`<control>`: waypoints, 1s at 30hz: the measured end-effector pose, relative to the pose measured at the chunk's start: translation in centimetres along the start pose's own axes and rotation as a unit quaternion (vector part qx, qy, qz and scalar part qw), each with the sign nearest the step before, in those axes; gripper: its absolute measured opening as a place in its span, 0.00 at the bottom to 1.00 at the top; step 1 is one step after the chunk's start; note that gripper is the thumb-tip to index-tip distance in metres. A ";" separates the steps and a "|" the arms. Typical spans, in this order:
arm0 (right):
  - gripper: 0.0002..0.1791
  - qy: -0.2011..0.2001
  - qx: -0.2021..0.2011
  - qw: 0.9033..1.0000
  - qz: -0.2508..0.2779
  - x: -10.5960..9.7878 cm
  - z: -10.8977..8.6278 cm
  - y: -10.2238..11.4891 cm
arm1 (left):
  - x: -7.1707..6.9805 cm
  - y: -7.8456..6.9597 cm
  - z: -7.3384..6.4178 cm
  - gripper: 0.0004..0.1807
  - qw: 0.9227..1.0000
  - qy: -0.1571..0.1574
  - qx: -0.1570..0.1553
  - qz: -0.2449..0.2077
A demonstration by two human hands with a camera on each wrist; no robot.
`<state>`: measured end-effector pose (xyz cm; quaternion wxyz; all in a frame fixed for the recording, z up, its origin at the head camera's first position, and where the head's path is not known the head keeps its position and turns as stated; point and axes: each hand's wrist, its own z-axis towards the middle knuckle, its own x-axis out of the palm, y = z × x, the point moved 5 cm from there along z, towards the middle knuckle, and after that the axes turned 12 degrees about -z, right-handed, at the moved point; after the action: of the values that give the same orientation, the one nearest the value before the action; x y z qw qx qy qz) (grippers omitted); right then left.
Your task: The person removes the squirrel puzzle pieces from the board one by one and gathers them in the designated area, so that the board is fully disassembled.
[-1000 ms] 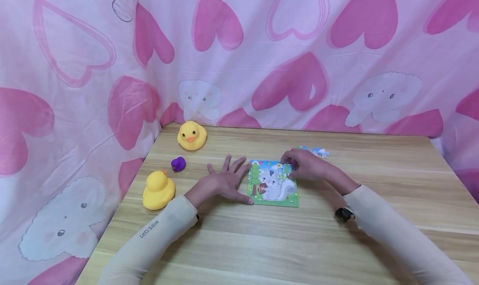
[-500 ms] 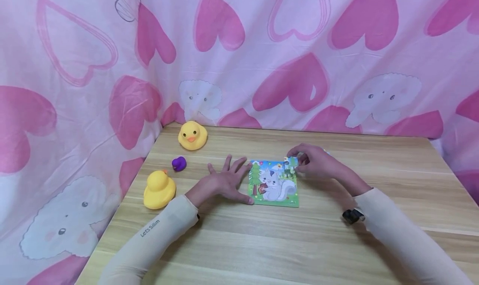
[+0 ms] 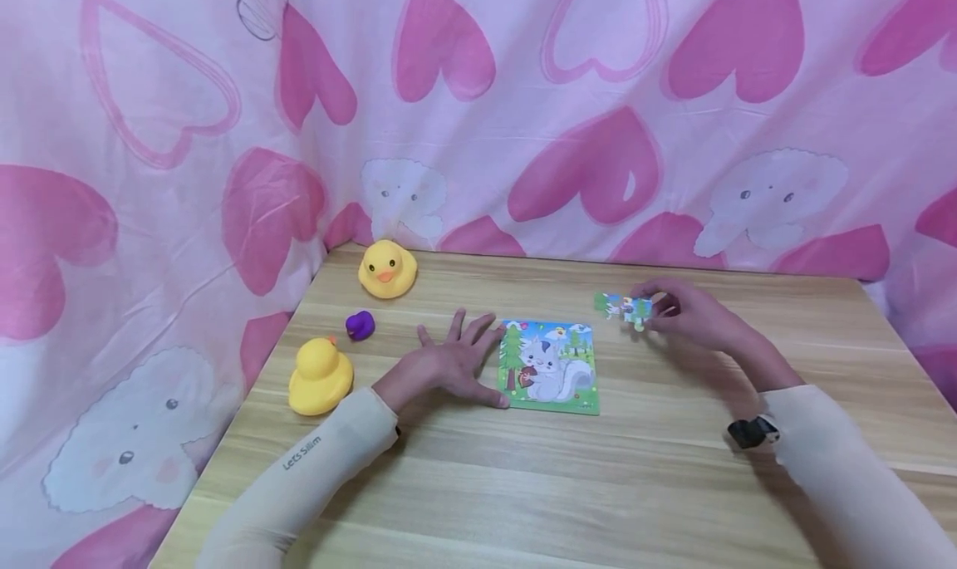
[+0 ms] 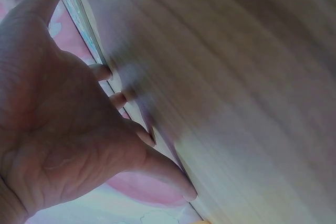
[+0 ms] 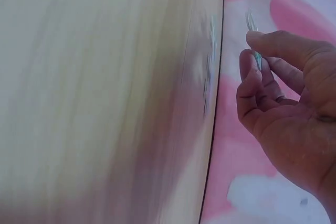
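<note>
Puzzle [image 3: 549, 365] w/ the squirrel pic lies flat on the counter [image 3: 463, 486], between the two hands. L hand [image 3: 456, 365] is spread palm down, thumb and index at, or v. near, the puzzle's L edge. R hand [image 3: 691, 316], beyond the puzzle and off to its R, pinches a thin piece [image 5: 252, 23] btwn thumb and fingers, above the counter; loose pieces [image 5: 212, 40] lie by it. Risks, as I'd judge: that grip's only at the fingertips, so a slack pinch could drop the piece, maybe face down; a low sweep of R hand might scatter the loose ones; if L hand shoves sideways, the puzzle could skid or its joints spring, assuming it's interlocked. Front duck [image 3: 321, 378] sits just beside the L sleeve [image 3: 325, 448], so a leftward elbow could bump it; purple duck [image 3: 360, 326] and back duck [image 3: 387, 270], farther L of that hand, look safer. Hard to see: from above, held and loose pieces overlap, so can't tell which is which or how many. R wrist view has the held piece nearly edge-on, its print unreadable. L wrist view's dim, puzzle just a sliver at most; can't tell if L fingers press it or merely rest alongside.
</note>
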<state>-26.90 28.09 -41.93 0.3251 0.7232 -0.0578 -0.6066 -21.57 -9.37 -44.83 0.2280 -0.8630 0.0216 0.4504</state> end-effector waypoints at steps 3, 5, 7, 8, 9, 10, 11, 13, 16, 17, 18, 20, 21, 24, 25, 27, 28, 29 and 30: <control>0.26 -0.015 -0.001 1.000 0.012 -0.9 -0.5 -1.5 | -0.1 -0.1 0.1 0.70 1.000 0.002 0.000 0.000; 0.26 -0.027 -0.004 1.000 0.010 -1.4 -0.8 -2.6 | -0.1 -0.1 0.1 0.70 1.000 0.002 -0.001 0.000; 0.25 -0.035 0.000 0.999 -0.003 -1.9 -1.0 -3.6 | -0.2 -0.2 0.1 0.70 1.000 0.002 -0.001 0.000; 0.25 -0.039 0.003 0.999 -0.010 -2.0 -1.1 -4.1 | -0.2 -0.2 0.1 0.70 1.000 0.002 -0.001 0.000; 0.25 -0.040 0.005 0.999 -0.017 -2.2 -1.1 -4.5 | -0.2 -0.2 0.1 0.70 1.000 0.002 -0.001 0.000; 0.25 -0.041 0.008 0.999 -0.024 -2.3 -1.2 -4.9 | -0.2 -0.2 0.1 0.70 1.000 0.002 -0.001 -0.001; 0.26 -0.039 0.011 0.999 -0.030 -2.4 -1.3 -5.2 | -0.3 -0.2 0.1 0.70 1.000 0.003 0.000 -0.001; 0.25 -0.037 0.015 0.998 -0.042 -2.5 -1.3 -5.7 | -0.3 -0.2 0.0 0.70 1.000 0.004 -0.001 -0.002; 0.25 -0.030 0.013 0.998 -0.050 -2.6 -1.4 -6.1 | -0.4 -0.2 0.0 0.70 1.000 0.005 -0.001 -0.001; 0.25 -0.028 0.012 0.998 -0.053 -2.6 -1.4 -6.2 | -0.4 -0.2 0.0 0.70 1.000 0.005 -0.002 -0.001; 0.24 -0.027 0.012 0.998 -0.057 -2.6 -1.4 -6.2 | -0.4 -0.2 0.0 0.70 1.000 0.005 -0.002 -0.001; 0.23 -0.018 0.014 0.998 -0.060 -2.6 -1.5 -6.3 | -0.4 -0.2 0.0 0.70 1.000 0.004 -0.003 0.000; 0.23 -0.013 0.018 0.998 -0.062 -2.6 -1.5 -6.3 | -0.4 -0.2 0.0 0.70 1.000 0.005 -0.003 -0.001; 0.23 0.001 0.033 0.997 -0.071 -2.5 -1.4 -6.7 | -0.3 -0.2 0.0 0.70 1.000 0.003 -0.003 -0.002; 0.24 0.006 0.039 0.997 -0.072 -2.4 -1.4 -6.9 | -0.3 -0.2 0.0 0.70 1.000 0.003 -0.003 -0.002; 0.24 0.011 0.044 0.996 -0.077 -2.3 -1.4 -7.1 | -0.2 -0.1 0.0 0.70 1.000 0.003 -0.003 -0.003; 0.24 0.014 0.047 0.996 -0.080 -2.3 -1.4 -7.3 | -0.1 -0.1 0.0 0.70 1.000 0.003 -0.003 -0.003; 0.24 0.017 0.050 0.995 -0.083 -2.2 -1.4 -7.4 | -0.1 -0.1 -0.1 0.70 1.000 0.003 -0.003 -0.004; 0.24 0.018 0.050 0.995 -0.087 -2.1 -1.4 -7.4 | 0.0 -0.1 -0.1 0.70 1.000 0.004 -0.004 -0.005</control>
<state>-28.44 35.46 -44.11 0.2351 0.7516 -0.0194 -0.6159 -21.46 -9.36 -44.75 0.2269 -0.8658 0.0165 0.4458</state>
